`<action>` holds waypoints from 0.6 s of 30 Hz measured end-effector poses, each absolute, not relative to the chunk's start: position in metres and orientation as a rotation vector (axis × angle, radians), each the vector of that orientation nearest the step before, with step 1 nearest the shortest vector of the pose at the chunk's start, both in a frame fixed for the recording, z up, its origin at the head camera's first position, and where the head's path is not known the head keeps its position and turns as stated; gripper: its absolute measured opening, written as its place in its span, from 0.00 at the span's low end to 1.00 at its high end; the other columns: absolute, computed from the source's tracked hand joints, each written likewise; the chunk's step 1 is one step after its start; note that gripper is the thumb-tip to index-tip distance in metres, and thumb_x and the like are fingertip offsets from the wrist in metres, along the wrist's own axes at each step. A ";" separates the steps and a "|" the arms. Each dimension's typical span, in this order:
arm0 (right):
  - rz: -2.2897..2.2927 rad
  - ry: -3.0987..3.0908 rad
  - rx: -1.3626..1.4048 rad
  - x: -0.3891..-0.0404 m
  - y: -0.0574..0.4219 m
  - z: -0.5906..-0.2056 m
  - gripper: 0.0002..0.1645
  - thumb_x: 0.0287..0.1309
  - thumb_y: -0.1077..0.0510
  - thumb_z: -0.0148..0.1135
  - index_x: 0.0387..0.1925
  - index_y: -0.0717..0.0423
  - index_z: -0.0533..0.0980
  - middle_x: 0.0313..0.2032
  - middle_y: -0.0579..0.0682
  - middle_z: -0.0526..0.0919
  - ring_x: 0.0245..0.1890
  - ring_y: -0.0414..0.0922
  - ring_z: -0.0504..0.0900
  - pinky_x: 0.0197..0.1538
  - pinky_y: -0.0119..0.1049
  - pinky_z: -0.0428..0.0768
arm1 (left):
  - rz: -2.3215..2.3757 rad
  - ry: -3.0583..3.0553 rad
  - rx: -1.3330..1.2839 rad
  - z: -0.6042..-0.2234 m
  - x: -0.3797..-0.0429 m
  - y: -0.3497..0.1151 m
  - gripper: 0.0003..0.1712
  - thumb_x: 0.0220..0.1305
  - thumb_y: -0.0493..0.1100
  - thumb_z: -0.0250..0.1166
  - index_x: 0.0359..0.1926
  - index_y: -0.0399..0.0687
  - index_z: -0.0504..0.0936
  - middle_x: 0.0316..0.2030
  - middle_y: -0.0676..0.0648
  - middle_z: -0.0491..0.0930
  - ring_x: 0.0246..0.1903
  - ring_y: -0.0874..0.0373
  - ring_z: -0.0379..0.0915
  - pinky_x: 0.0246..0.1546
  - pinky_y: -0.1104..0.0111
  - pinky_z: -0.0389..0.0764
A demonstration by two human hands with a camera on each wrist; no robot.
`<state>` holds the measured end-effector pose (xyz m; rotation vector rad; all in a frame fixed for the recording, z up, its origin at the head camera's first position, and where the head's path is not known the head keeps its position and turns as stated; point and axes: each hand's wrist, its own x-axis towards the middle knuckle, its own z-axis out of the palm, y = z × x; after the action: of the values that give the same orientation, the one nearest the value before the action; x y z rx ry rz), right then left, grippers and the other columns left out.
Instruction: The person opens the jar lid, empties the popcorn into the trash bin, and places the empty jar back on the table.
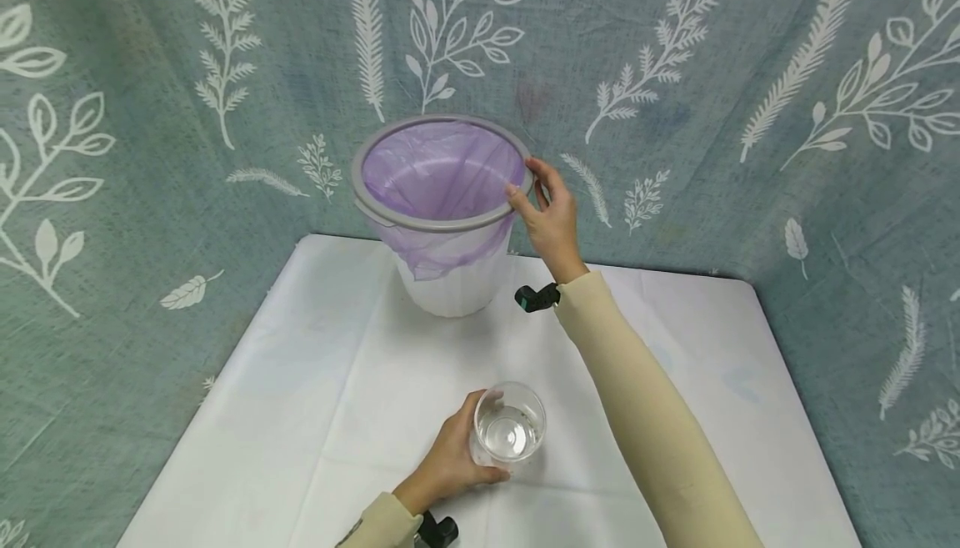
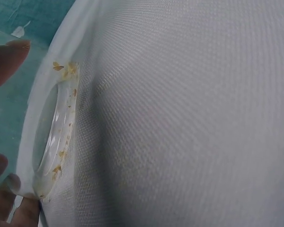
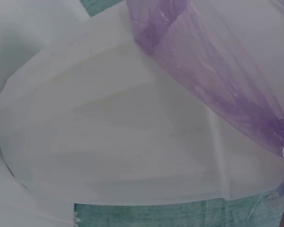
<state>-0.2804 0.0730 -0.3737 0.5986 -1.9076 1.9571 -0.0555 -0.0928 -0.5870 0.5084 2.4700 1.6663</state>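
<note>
My left hand (image 1: 452, 458) holds a clear cup (image 1: 529, 408) near the front of the table, thumb on the near side and fingers on the far side. In the left wrist view, the see-through base of the cup (image 2: 52, 127) has small yellow-brown flecks along its edge. Further back stands a white trash bin (image 1: 453, 291) with a grey rim (image 1: 420, 221) and a purple bag (image 1: 427, 160) lining it. The right hand (image 1: 553, 218) pinches that rim at its right side. The bag's folded edge (image 3: 203, 90) hangs over the bin's white wall (image 3: 109, 118) in the right wrist view.
A white cloth (image 1: 300, 398) covers the table. Behind it and at both sides hangs a green-blue curtain (image 1: 300, 72) with white leaf prints, close behind the bin. Black wrist cameras (image 1: 534, 299) stick out below both hands.
</note>
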 end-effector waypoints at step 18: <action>1.925 -2.212 0.602 -0.247 0.108 -0.374 0.40 0.78 0.62 0.57 0.80 0.69 0.51 0.81 0.63 0.52 0.82 0.54 0.51 0.81 0.46 0.54 | 1.366 2.596 0.579 -0.586 -0.059 -0.112 0.65 0.37 0.25 0.72 0.80 0.40 0.57 0.76 0.39 0.67 0.74 0.40 0.64 0.73 0.44 0.64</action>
<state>-0.2468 0.1079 -0.3740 0.6019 -2.2125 1.9253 -0.0594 -0.1119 -0.5860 0.5794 2.5956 1.3657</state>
